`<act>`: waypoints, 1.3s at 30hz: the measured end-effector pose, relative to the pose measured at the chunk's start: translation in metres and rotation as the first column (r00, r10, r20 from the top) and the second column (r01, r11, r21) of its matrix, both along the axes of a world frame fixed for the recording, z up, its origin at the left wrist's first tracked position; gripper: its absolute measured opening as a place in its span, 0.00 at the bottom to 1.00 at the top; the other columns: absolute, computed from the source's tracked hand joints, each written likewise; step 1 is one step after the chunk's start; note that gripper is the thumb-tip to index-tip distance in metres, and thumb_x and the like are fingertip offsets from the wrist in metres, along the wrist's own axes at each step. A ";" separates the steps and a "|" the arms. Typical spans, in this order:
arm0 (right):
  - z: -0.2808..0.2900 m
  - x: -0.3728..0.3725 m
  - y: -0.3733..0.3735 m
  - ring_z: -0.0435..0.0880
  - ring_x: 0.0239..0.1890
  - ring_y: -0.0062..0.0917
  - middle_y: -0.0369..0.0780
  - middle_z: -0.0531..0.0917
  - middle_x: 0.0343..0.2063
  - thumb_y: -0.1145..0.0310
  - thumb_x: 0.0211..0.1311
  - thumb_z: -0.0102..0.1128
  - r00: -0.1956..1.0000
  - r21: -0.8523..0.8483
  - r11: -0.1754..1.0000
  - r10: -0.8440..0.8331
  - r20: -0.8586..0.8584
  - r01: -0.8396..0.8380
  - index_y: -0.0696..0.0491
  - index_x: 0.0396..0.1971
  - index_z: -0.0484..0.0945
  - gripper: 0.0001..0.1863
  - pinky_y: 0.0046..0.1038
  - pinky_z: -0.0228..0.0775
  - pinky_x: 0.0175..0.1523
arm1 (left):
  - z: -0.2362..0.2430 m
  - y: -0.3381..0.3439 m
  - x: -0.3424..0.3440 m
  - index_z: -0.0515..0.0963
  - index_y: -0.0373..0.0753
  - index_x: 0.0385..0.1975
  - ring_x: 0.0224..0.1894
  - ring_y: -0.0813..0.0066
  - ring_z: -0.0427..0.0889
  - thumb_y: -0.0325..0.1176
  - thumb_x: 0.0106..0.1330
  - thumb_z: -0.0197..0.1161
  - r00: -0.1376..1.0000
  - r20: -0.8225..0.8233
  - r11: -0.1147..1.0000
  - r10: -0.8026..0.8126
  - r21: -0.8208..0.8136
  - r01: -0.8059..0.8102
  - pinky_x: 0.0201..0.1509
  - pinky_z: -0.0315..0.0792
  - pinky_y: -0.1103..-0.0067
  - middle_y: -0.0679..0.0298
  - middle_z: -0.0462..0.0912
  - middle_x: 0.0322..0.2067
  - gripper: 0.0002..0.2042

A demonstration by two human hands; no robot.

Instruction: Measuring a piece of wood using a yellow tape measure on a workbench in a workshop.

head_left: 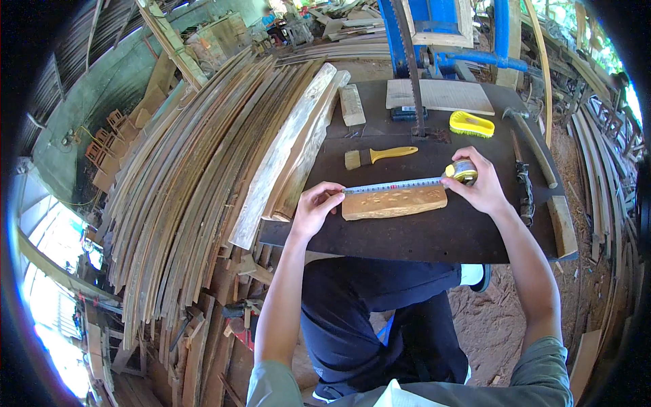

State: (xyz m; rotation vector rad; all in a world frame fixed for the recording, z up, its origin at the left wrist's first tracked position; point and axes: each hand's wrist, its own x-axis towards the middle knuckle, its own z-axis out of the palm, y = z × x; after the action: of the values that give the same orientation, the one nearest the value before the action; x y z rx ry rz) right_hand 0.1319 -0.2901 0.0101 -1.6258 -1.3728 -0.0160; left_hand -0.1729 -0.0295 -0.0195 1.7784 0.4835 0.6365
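Observation:
A short wooden block (395,204) lies near the front edge of the dark table (434,239). Along its far edge runs the pulled-out blade of a tape measure (458,172), lying nearly level from left to right. My left hand (317,207) pinches the blade's free end at the block's left corner. At the other end, my right hand (483,186) grips the yellow-and-silver tape case, just past the block's right end. Beyond the blade lies a paintbrush (381,157) with a yellow handle.
An upright saw blade (411,74) rises through the table by a blue machine frame (505,41). A yellow brush (472,124), a pale board (441,95), a hammer (534,139) and wooden pieces (561,227) lie around. Long planks (196,156) are stacked at left.

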 end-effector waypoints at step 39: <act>0.010 0.000 -0.005 0.83 0.32 0.26 0.38 0.80 0.31 0.67 0.52 0.81 0.989 0.059 0.994 0.084 0.126 -0.092 0.54 0.37 0.77 0.19 0.29 0.75 0.38 | 0.018 -0.040 -0.062 0.84 0.36 0.48 0.30 0.82 0.82 0.24 0.69 0.68 0.974 0.017 0.844 0.226 0.496 -0.205 0.31 0.74 0.83 0.63 0.87 0.38 0.09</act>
State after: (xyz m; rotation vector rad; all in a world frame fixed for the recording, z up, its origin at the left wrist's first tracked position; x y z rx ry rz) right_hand 0.1322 -0.2953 0.0200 -1.5300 -1.5216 -0.1094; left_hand -0.2347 -0.0690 -0.0019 2.2460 0.5926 0.9480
